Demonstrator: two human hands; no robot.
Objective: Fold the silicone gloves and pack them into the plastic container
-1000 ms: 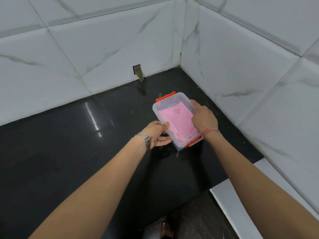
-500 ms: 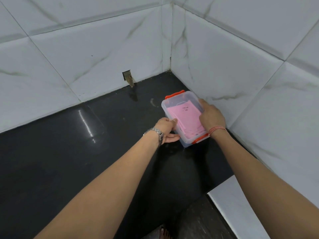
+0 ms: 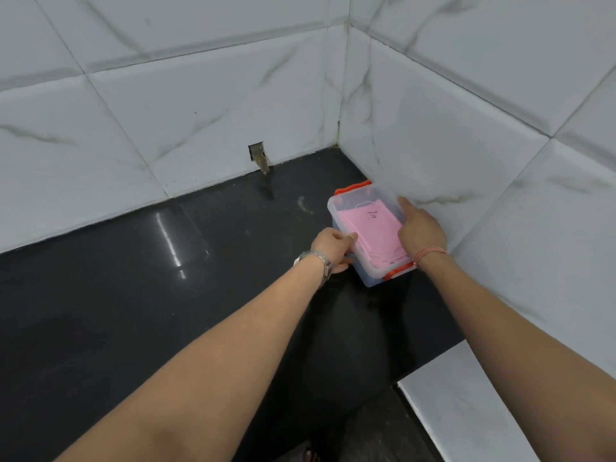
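Observation:
A clear plastic container (image 3: 346, 203) with a lid and orange latches sits on the black countertop (image 3: 166, 295) close to the right wall. Folded pink silicone gloves (image 3: 373, 221) lie inside it, seen through the lid. My left hand (image 3: 333, 246) grips the container's near left side, thumb on the lid edge and fingers under the rim. My right hand (image 3: 420, 226) holds the right side, fingers curled over the lid edge. A watch is on my left wrist, a red thread on my right.
White marble-look tiled walls (image 3: 466, 128) meet in a corner just behind the container. A small cut-out hole (image 3: 258, 156) is low in the back wall. The countertop's front edge drops off at lower right beside a white tile ledge (image 3: 483, 411).
Both hands have carried the closed container away from me and to the right, closer to the right wall and the corner. The grip looks the same.

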